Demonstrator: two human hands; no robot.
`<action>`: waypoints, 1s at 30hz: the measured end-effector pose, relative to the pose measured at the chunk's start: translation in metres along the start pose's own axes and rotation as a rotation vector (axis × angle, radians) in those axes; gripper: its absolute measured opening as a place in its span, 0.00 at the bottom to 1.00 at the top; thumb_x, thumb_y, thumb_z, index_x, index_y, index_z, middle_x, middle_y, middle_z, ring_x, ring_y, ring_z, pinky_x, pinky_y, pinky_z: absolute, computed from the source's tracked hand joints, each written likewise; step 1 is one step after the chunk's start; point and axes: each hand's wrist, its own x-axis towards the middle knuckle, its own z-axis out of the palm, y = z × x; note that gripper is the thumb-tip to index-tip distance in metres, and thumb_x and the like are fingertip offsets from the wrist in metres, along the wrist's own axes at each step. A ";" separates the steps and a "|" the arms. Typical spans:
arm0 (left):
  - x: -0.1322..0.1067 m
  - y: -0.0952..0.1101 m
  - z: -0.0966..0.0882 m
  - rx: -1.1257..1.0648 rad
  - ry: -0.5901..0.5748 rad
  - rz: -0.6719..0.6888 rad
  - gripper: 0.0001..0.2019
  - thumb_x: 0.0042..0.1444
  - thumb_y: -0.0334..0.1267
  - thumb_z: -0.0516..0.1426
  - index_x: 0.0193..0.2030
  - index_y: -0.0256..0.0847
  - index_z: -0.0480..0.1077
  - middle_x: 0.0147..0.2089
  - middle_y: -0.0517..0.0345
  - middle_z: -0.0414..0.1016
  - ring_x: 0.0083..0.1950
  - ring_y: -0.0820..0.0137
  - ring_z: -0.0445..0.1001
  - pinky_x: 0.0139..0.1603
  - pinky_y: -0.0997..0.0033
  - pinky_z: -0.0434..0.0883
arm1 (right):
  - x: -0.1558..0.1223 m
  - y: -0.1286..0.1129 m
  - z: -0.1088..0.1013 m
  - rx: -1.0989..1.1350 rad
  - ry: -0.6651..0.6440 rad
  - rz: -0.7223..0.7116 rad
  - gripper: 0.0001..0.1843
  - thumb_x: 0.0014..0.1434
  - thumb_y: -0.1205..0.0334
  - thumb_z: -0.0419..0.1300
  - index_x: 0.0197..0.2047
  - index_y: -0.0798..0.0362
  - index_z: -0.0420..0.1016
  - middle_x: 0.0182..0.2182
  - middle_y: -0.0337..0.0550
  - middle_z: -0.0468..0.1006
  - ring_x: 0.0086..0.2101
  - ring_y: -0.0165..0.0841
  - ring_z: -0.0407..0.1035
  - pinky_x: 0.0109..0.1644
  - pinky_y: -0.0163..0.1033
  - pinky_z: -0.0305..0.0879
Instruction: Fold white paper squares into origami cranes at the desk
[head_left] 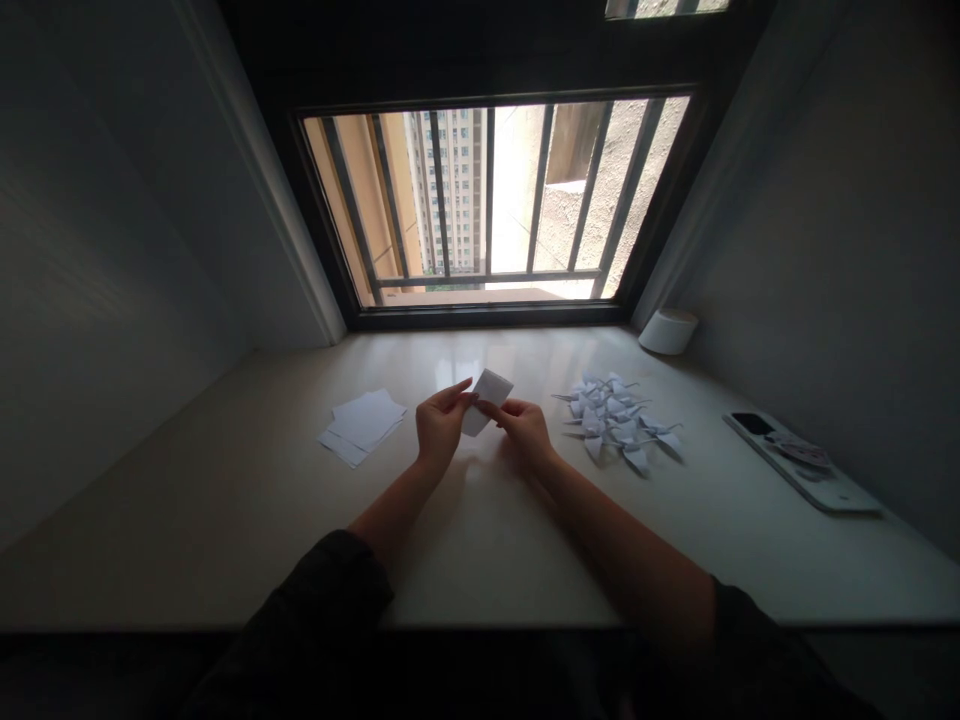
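A small folded piece of white paper (487, 396) is held up above the pale table (480, 540) between both of my hands. My left hand (441, 420) pinches its left lower edge, fingers closed on it. My right hand (525, 425) pinches its lower right part, fingers also closed on the paper. A stack of flat white paper sheets (362, 425) lies to the left of my left hand. A heap of several folded white paper cranes (616, 420) lies to the right of my right hand.
A barred window (491, 200) fills the wall behind the table. A white round object (668, 330) stands at the back right corner. A white tray-like device with a dark phone (801, 458) lies near the right wall. Grey walls close in both sides.
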 end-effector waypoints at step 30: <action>0.012 0.009 -0.012 -0.099 -0.220 -0.127 0.40 0.39 0.44 0.67 0.60 0.42 0.59 0.41 0.50 0.78 0.38 0.64 0.76 0.38 0.68 0.70 | 0.001 0.002 -0.001 0.089 -0.094 0.027 0.18 0.43 0.46 0.65 0.22 0.54 0.74 0.21 0.42 0.75 0.26 0.32 0.68 0.31 0.37 0.59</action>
